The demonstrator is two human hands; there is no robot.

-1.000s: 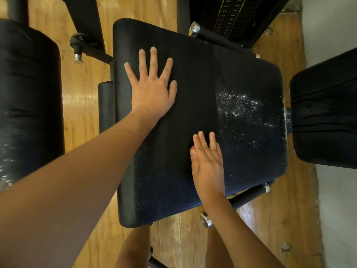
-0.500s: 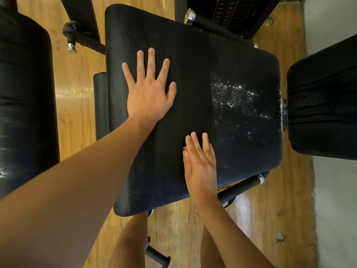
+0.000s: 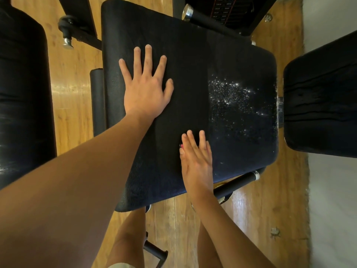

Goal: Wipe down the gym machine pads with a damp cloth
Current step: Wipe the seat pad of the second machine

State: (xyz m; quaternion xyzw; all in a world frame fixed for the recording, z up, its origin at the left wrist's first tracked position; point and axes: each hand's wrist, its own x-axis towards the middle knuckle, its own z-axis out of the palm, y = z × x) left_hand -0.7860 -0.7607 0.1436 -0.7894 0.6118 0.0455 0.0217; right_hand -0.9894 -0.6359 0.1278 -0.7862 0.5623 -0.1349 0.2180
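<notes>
The black seat pad (image 3: 193, 55) fills the middle of the view, with bright specks toward 3 o'clock. The left hand (image 3: 144, 93) lies flat on it at 10 o'clock, fingers spread wide. The right hand (image 3: 197, 163) lies flat at 6 o'clock, fingers straight and close together. Another black pad (image 3: 320, 105) sits at 3 o'clock above the wooden floor (image 3: 270, 219).

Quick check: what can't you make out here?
Head view:
- Cloth: none plainly seen; the right hand covers whatever lies under it.
- Pink speck by its thumb: too small.
- Dark band down the seat pad: cloth or damp streak, unclear.
- Left pad, right pad: cut off by frame edges.
- Weight stack labels: too small.
</notes>
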